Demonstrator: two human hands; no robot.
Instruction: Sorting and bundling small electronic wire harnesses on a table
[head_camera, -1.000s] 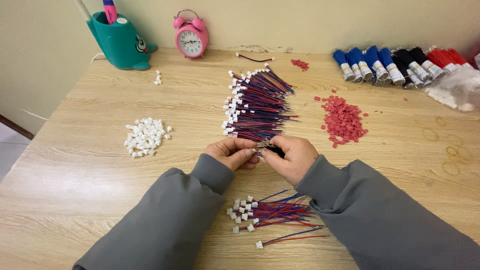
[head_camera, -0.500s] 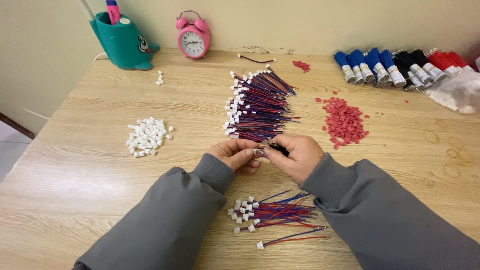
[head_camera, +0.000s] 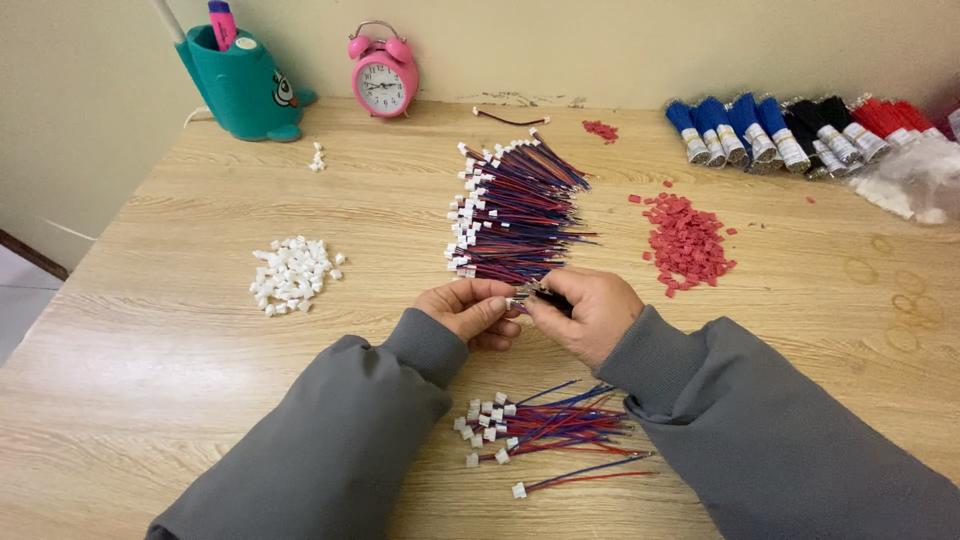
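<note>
Left hand (head_camera: 468, 308) and right hand (head_camera: 590, 310) meet at table centre, fingertips pinched together on one small wire lead (head_camera: 528, 295) with a white plug end; thumbs and forefingers closed tight, other fingers curled in. Lead sits between both hands, just below the big wire bundle (head_camera: 515, 212). Most of the lead is hidden by the right fingers, exact grip hard to make out. Small pile of wires (head_camera: 545, 428) lies near the sleeves, white connector heap (head_camera: 292, 272) to the left, red connector heap (head_camera: 688, 243) to the right. Wooden table (head_camera: 160, 340); wire bundles at far right partly cut off by frame edge
</note>
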